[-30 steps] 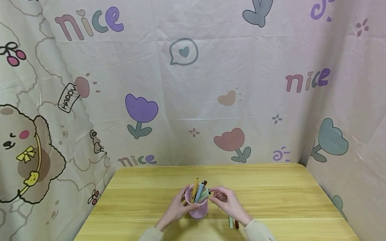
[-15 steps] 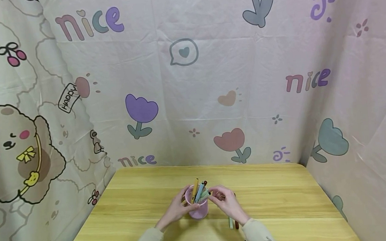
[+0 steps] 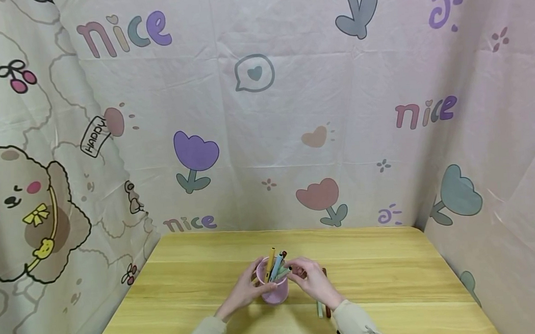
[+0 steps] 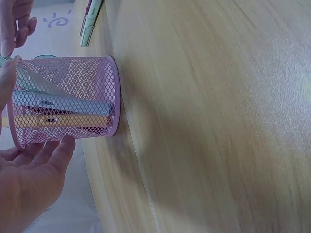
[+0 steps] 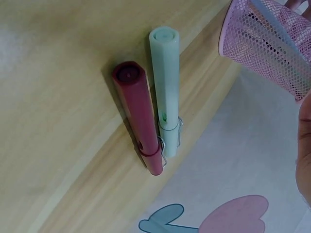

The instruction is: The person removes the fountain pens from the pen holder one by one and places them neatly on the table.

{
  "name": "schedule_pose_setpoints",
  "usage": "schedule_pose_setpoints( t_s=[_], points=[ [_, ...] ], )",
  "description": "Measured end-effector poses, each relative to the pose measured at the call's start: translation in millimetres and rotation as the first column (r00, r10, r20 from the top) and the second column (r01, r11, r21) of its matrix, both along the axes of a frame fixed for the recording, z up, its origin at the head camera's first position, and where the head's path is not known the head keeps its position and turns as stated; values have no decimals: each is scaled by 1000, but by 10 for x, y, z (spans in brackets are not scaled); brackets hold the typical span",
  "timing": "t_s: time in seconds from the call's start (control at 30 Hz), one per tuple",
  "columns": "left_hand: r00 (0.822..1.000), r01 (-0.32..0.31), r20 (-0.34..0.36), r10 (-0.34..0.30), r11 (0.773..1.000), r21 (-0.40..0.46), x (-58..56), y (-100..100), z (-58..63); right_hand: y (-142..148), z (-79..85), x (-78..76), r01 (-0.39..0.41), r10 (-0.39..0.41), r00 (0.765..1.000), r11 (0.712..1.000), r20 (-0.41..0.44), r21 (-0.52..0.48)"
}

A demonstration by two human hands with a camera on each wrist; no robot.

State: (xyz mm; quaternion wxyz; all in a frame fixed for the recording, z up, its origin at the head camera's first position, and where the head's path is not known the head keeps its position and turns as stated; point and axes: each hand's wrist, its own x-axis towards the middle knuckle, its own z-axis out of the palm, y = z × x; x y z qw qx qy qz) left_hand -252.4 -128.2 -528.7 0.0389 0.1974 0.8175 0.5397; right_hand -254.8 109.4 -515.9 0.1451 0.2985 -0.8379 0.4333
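My left hand [image 3: 247, 284] holds the pink mesh pen cup [image 3: 275, 295] around its side, thumb at the near rim; the left wrist view shows its fingers [image 4: 53, 158] along the wall. In the cup lean a yellow pen [image 3: 271, 261], a light blue pen [image 3: 277, 263] and a dark red-topped pen [image 3: 284, 254]. A light green pen [image 3: 282, 274] slants over the right rim, its end pinched between the thumb and forefinger of my right hand [image 3: 313, 280]. Through the mesh, the blue pen [image 4: 63, 103] and yellow pen [image 4: 63, 120] show lengthwise.
On the wooden table [image 3: 186, 274], right of the cup and partly under my right forearm, lie a dark red pen [image 5: 141, 116] and a pale green pen [image 5: 166, 82] side by side. A printed curtain [image 3: 265, 136] hangs behind the table and along both sides.
My right hand has shifted slightly left, its fingertips closing in on the light green pen's end at the rim. My left hand and the cup stay in place.
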Motion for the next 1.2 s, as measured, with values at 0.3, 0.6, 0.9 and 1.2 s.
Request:
schedule_pose_setpoints(
  t_s=[0.3,0.6,0.9,1.2],
  points=[
    [1000,4,-8,-4,1000,-12,-2,0,-14,-6,6,-24,8,-5,999,998,-49,59],
    [1000,11,-3,-11,1000,-2,14,4,3,3,9,-42,3,0,996,999,-90,40],
    [1000,3,10,-3,1000,18,36,6,36,17,63,-2,17,-18,999,1000,-48,-9],
    [1000,-3,13,3,1000,12,26,6,18,63,117,41,18,-22,998,997,-54,-72]
  ],
)
